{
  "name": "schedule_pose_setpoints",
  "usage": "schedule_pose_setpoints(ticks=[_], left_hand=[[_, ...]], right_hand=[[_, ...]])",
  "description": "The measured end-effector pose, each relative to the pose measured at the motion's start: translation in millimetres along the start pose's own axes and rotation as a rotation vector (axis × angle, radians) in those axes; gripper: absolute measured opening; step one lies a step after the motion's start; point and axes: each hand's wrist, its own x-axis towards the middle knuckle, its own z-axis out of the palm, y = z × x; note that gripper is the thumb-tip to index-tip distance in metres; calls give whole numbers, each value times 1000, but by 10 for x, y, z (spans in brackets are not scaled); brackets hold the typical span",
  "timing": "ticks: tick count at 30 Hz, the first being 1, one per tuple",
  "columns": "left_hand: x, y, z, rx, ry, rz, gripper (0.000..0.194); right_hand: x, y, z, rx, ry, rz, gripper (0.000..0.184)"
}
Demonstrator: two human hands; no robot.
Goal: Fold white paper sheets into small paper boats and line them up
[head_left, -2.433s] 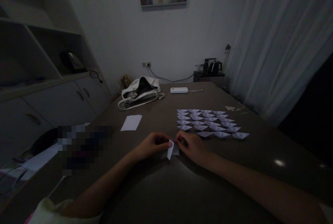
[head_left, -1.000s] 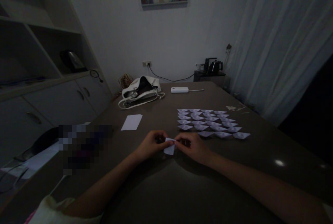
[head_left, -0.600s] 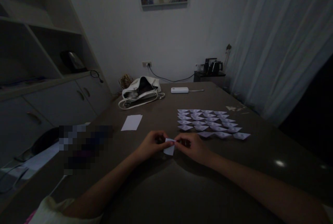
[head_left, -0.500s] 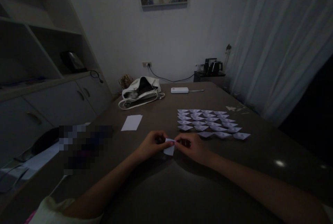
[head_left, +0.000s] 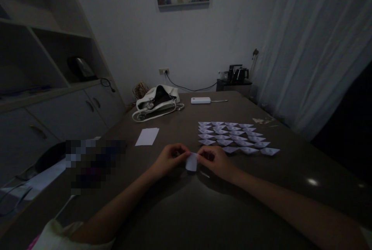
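A small white piece of paper (head_left: 191, 163) hangs upright between my two hands, just above the brown table (head_left: 186, 211). My left hand (head_left: 171, 159) pinches its upper left corner between thumb and finger. The upper right corner is pinched by my right hand (head_left: 216, 161). Below the right fingers a thin pale strip (head_left: 205, 174) shows on the table. Several folded paper boats (head_left: 234, 137) stand in rows beyond my right hand. Beyond my left hand lies a small stack of white paper sheets (head_left: 147, 137).
A white handbag (head_left: 158, 101) lies open at the back left, with a white power bank (head_left: 200, 100) and its short cable to the right. Paper scraps (head_left: 258, 120) are near the right edge. A blurred-out patch (head_left: 97, 166) covers something on the left.
Both hands have drawn slightly apart and up, and the paper has turned from a slanted position to face me more squarely. The pale strip by the right hand has come into view.
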Motion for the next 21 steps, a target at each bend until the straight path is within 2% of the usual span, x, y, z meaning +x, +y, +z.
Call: schedule_pose_setpoints(ticks=[21], left_hand=[[-24, 66, 1, 55, 62, -23, 25]], right_hand=[[2, -21, -5, 1, -26, -9, 14]])
